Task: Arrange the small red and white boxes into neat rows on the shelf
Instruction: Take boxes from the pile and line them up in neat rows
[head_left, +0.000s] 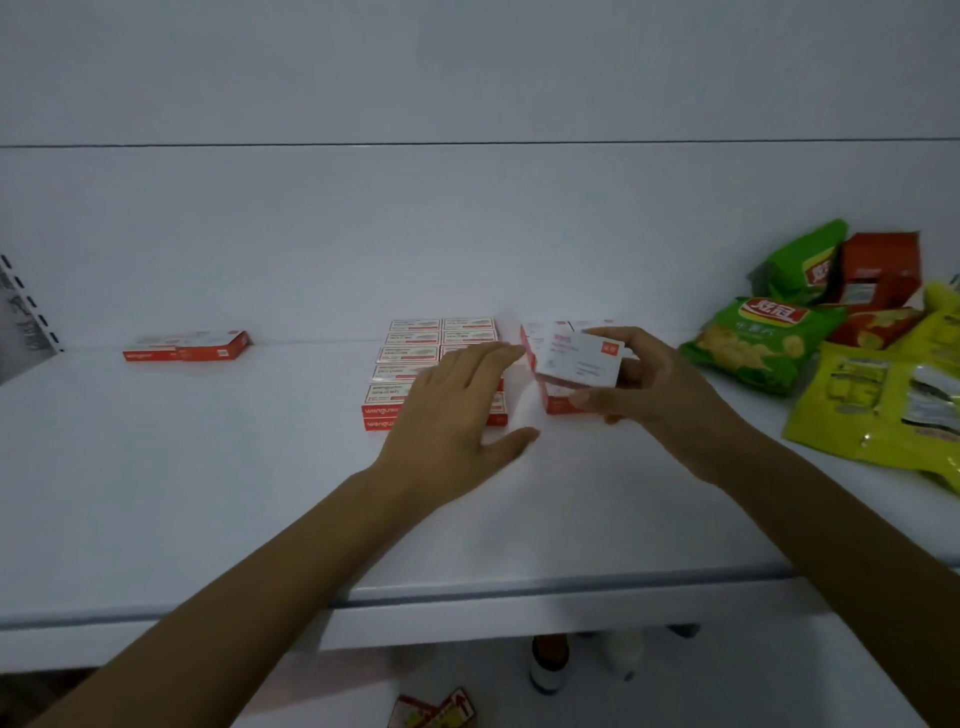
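Several small red and white boxes (415, 353) lie in two tidy columns, stacked two high, at the middle of the white shelf (208, 493). My left hand (452, 410) hovers flat over their right column, fingers straight. My right hand (644, 389) grips one small box (579, 358), tilted, just above a short stack of boxes (556, 402) to the right of the columns. A lone pair of boxes (187, 347) lies far left near the back wall.
Green chip bags (763, 343), yellow snack packs (878, 410) and a red pack (878, 275) crowd the shelf's right end. The shelf's front lip (467, 597) runs across below my arms. A slotted upright (26, 306) stands at far left.
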